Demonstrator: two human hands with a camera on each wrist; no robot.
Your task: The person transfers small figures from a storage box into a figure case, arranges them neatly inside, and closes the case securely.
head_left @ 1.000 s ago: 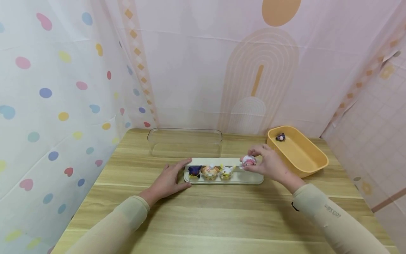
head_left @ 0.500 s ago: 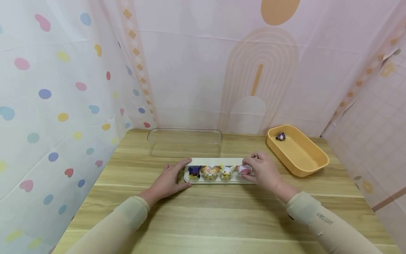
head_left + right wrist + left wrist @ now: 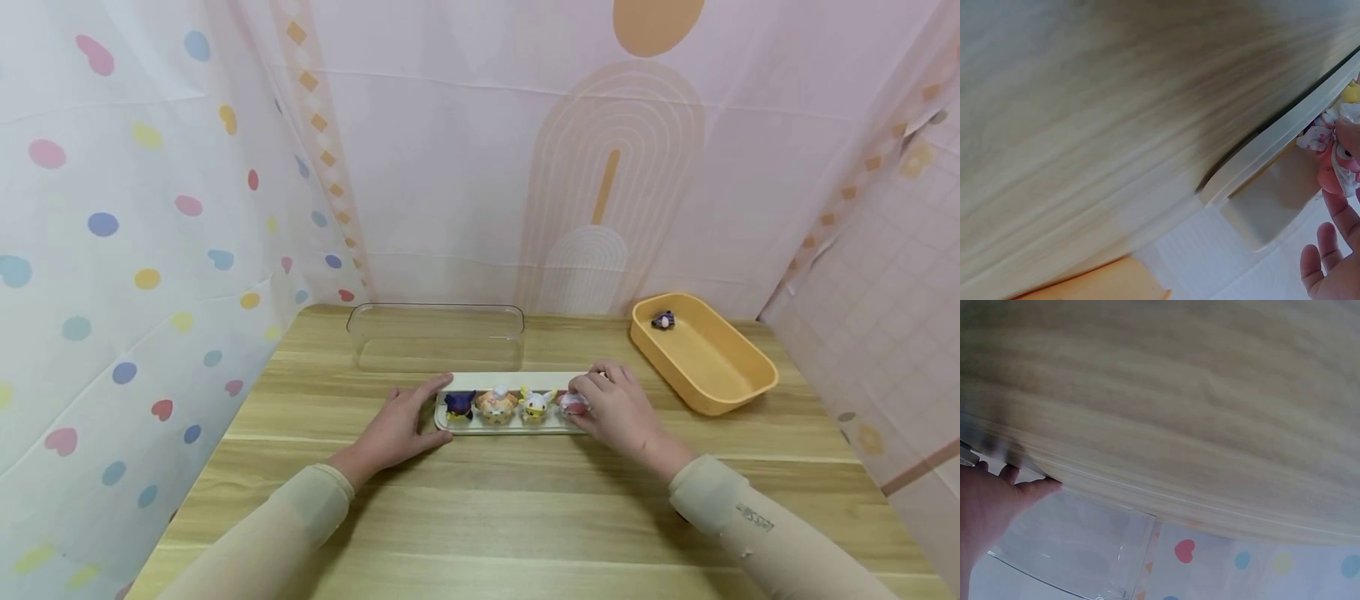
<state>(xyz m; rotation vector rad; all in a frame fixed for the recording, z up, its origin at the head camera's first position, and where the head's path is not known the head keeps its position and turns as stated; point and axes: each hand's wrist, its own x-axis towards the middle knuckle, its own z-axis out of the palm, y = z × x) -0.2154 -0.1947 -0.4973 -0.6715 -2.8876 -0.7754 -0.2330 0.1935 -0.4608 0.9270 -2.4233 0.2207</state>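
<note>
The right grip [image 3: 619,410] is nearly closed, thumb and forefinger pinching a pink and white figurine [image 3: 573,403] over the white tray [image 3: 517,428]; whether its base is touching down is hidden. Its other fingers show loosely bent in the right wrist view. Just left of that grip a white and yellow figurine [image 3: 536,406] stands on the tray, then an orange-tan one [image 3: 497,407], then a dark blue one [image 3: 460,406] nearest the left grip [image 3: 393,429]. That left grip is spread wide, thumb and forefinger touching the tray's left end at near and far edges. Beyond it on the bench [image 3: 487,517] sits a clear box [image 3: 438,337]. Beyond and right of the right grip is a yellow bin [image 3: 667,367], a small dark figurine [image 3: 663,320] inside
</note>
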